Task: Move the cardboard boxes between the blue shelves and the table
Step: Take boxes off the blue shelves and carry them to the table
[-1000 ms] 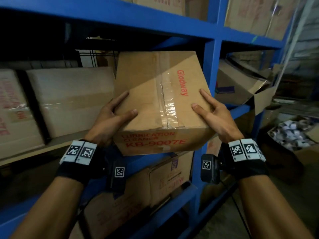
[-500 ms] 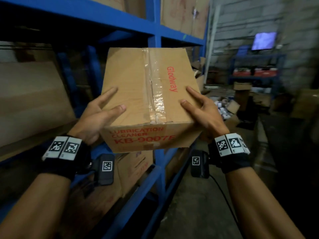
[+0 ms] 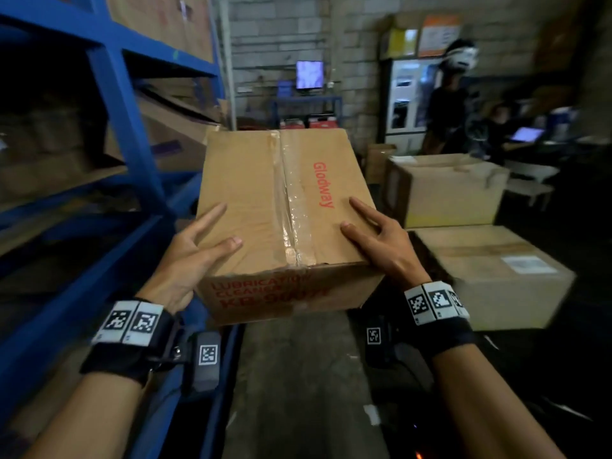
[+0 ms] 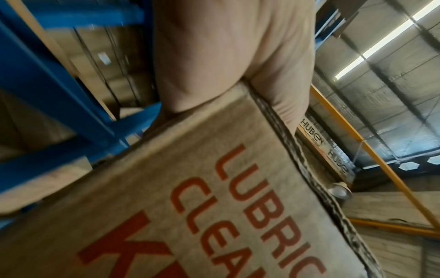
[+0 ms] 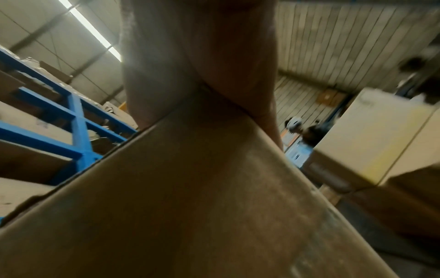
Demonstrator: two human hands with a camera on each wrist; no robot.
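Note:
A brown taped cardboard box printed "Glodway" and "LUBRICATION CLEANER" hangs in the air at chest height, level, in front of me. My left hand grips its near left corner, thumb and index finger on top; the other fingers are hidden below. My right hand grips the near right corner the same way. In the left wrist view the palm wraps the box edge. In the right wrist view the right hand clasps the box corner. The blue shelves stand to my left.
Two larger cardboard boxes sit close on my right, what bears them hidden. A concrete aisle runs ahead between them and the shelves. A person stands at the back right, and a lit monitor hangs on the far wall.
The box has come off the shelf and swung right with me. The shelves now lie on my left, the aisle and the boxes on the right have come into view. Both grips are unchanged.

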